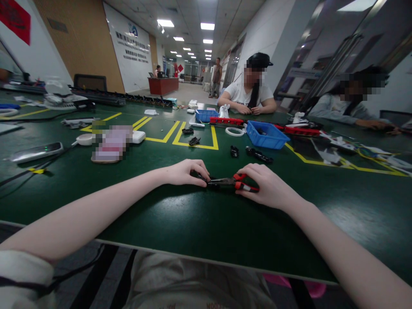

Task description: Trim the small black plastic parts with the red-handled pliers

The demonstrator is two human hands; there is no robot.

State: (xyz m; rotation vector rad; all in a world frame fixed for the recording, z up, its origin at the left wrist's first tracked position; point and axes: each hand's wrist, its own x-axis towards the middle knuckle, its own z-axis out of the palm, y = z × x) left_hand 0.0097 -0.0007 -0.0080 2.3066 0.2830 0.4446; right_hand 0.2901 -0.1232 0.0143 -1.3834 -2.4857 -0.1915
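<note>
My right hand [262, 184] is closed round the red and black handles of a pair of needle-nose pliers [223, 182]. The jaws point left, toward my left hand [189, 172], whose fingertips pinch a small black part [200, 175] on the green table. The tips of the pliers reach that part; whether they grip it I cannot tell. My left fingers hide much of its shape. Beyond my hands, a short black piece [234, 151] and a longer black piece [259, 155] lie on the table. Two more black pieces [194, 141] rest by the yellow tape.
A blue bin [267, 135] stands beyond my right hand, and a smaller blue bin [206, 115] farther back. A pixelated phone-like object [112, 143] and a silver device [37, 152] lie left. Loose cables [373, 154] spread at right. Two people sit across the table [193, 223].
</note>
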